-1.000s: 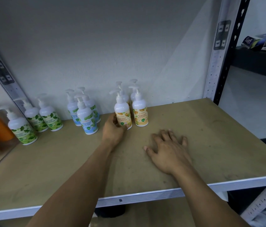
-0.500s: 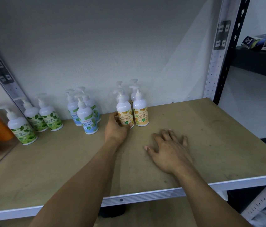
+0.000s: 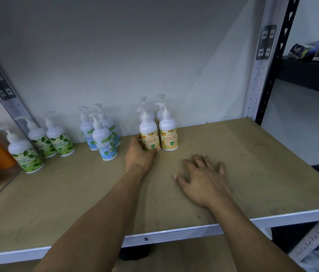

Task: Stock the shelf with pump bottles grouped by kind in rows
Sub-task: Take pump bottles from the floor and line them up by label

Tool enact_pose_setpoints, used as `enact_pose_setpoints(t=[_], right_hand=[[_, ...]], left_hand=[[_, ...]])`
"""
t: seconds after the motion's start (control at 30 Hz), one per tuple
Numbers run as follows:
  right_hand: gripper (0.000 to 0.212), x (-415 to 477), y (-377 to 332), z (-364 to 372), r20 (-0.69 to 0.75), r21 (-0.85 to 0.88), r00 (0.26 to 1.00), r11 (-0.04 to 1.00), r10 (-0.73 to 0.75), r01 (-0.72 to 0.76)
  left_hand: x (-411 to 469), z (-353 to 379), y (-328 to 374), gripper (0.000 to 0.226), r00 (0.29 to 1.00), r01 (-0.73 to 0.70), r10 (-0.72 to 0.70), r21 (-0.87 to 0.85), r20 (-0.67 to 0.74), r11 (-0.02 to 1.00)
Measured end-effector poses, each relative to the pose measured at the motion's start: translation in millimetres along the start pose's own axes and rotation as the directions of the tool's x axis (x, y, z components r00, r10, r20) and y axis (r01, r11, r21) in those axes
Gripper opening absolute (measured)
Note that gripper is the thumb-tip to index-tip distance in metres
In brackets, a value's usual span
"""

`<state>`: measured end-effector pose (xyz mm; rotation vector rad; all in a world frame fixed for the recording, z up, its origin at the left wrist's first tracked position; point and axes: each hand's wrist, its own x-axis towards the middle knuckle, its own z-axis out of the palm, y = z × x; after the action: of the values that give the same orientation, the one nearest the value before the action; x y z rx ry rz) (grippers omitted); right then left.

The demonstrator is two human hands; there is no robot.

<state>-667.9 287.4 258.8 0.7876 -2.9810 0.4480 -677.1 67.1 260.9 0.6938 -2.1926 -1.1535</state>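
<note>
orange bottle point(image 3: 148, 132) stood at shelf point(image 3: 252, 163) back-centre, just beside its twin point(image 3: 168, 132) | left hand point(image 3: 140, 154) grip wrapped round its base | right hand point(image 3: 203, 177) laid flat on shelf, grip apart | to be slid flush with twin, kept upright, label forward, then released

The tan board shelf point(image 3: 252, 173) carries three upright clusters near its back: green-label pump bottles point(image 3: 59, 141) at left, blue-label bottles point(image 3: 104, 143) beside them, yellow-label bottles point(image 3: 169, 137) mid-shelf.

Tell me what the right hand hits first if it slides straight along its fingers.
Likely the back wall, narrowly passing right of the front right yellow-label bottle; depth makes that uncertain.
</note>
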Motion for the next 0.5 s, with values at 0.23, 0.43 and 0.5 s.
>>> enact_pose_setpoints(t=[0.23,0.43,0.5], right_hand=[[0.07,-0.2,0.0,0.1,-0.002,-0.004,1.0,1.0,0.002,-0.002],[0.071,-0.2,0.0,-0.4,0.0,-0.007,1.0,1.0,0.001,-0.001],[0.071,0.3,0.2,-0.1,0.001,-0.006,1.0,1.0,0.001,-0.001]], left_hand=[[-0.2,-1.0,0.2,0.068,1.0,0.007,-0.007,-0.003,0.015,1.0],[1.1,-1.4,0.0,0.069,1.0,0.013,-0.013,-0.003,0.027,1.0],[1.2,-1.3,-0.2,0.07,0.999,0.015,-0.014,-0.005,0.03,1.0]])
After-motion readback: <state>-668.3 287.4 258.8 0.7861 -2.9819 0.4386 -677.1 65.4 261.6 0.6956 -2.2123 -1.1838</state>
